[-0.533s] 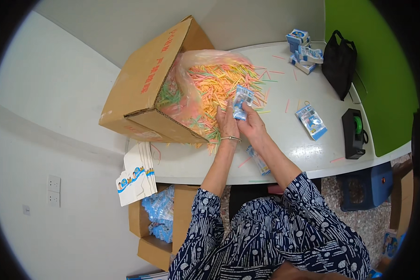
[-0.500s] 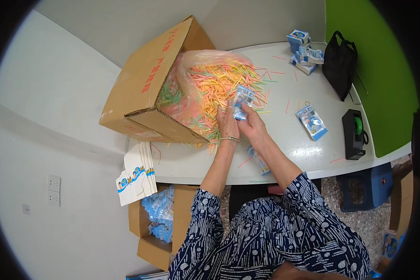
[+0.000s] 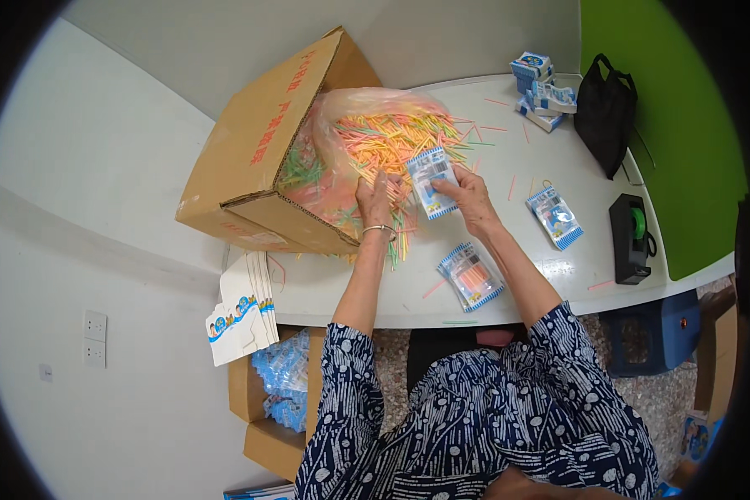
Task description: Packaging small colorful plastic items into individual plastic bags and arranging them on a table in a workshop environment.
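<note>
My right hand pinches a small blue-and-white plastic packet, thumb across its front, at the near right edge of the heap. Several short straw-like sticks in yellow, orange, pink and green spill from a clear bag. Down among them at the heap's near side is my left hand, closed around some sticks, its fingers partly hidden. Below my right wrist a filled packet lies on the table, pink sticks showing through its window. Another packet rests farther right.
A big cardboard box lies on its side, the clear bag inside. At right are a black tape dispenser, a black bag and stacked small boxes. Folded cartons overhang the table's left edge above a box of blue packets.
My hands have moved apart: the left has slid left into the sticks, while the right keeps the packet, now turned face up. The filled packet below has come into fuller view.
</note>
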